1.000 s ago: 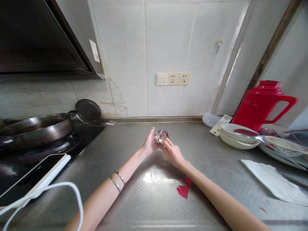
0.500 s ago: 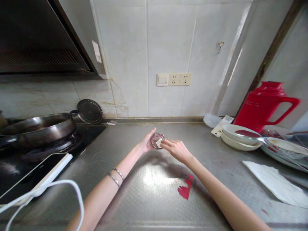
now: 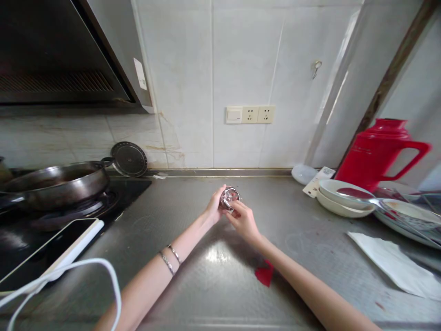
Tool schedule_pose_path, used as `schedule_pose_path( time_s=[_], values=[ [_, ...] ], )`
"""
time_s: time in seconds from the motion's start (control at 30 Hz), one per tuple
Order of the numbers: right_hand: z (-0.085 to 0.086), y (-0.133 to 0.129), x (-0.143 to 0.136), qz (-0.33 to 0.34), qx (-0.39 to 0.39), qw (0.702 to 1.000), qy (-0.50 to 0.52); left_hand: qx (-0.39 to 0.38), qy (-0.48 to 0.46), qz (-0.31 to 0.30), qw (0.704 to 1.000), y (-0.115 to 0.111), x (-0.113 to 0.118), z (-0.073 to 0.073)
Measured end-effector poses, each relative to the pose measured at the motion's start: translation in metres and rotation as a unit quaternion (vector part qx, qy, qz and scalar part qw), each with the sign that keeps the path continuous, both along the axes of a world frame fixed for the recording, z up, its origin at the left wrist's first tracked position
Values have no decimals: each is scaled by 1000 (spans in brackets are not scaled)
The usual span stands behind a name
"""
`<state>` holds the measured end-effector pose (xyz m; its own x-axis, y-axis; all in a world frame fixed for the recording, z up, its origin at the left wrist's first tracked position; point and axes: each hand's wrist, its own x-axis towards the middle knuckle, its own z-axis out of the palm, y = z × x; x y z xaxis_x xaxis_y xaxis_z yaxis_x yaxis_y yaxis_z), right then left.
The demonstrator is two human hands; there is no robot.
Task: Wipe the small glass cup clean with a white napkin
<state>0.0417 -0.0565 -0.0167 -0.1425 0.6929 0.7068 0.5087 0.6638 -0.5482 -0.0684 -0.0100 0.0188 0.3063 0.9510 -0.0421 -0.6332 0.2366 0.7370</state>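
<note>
My left hand (image 3: 216,203) is wrapped round the side of a small round vessel (image 3: 230,196), shiny and see-through like glass, with its opening facing me. It is held just above the steel counter. My right hand (image 3: 245,221) has its fingers bent and pinched together at the vessel's lower right rim, the tips reaching its mouth. The small white piece in those fingers is now almost wholly hidden by them. A torn red scrap (image 3: 264,275) lies on the counter beside my right forearm, which partly covers it.
At left a steel pan (image 3: 65,184) sits on the stove, with a phone (image 3: 51,253) and white cable (image 3: 103,262) in front. At right are stacked bowls (image 3: 341,204), a red thermos jug (image 3: 379,151), plates (image 3: 382,218) and a white paper sheet (image 3: 392,264).
The vessel has shifted slightly right and turned its mouth more towards me. My right hand has swung lower, its fingers now covering the white piece that showed before. My right forearm hides more of the red scrap.
</note>
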Motion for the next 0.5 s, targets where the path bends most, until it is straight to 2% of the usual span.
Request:
schedule_pose_path(
  time_s=[0.1, 0.23, 0.37, 0.43, 0.5],
  values=[
    [-1, 2, 0, -23, 9, 1000, -12, -8, 2, -12, 1000, -2, 3, -3],
    [2, 3, 10, -65, 36, 990, -120, 1, -2, -31, 1000, -2, 4, -5],
    [14, 2, 27, -100, 74, 952, -278, 27, -33, -110, 993, 0, -3, 0],
    [21, 0, 38, -92, 84, 927, -353, 20, -22, -146, 989, 4, -9, 3],
    [27, -1, 46, -68, 83, 901, -421, -6, 19, -153, 988, 8, -15, 5]
  ],
)
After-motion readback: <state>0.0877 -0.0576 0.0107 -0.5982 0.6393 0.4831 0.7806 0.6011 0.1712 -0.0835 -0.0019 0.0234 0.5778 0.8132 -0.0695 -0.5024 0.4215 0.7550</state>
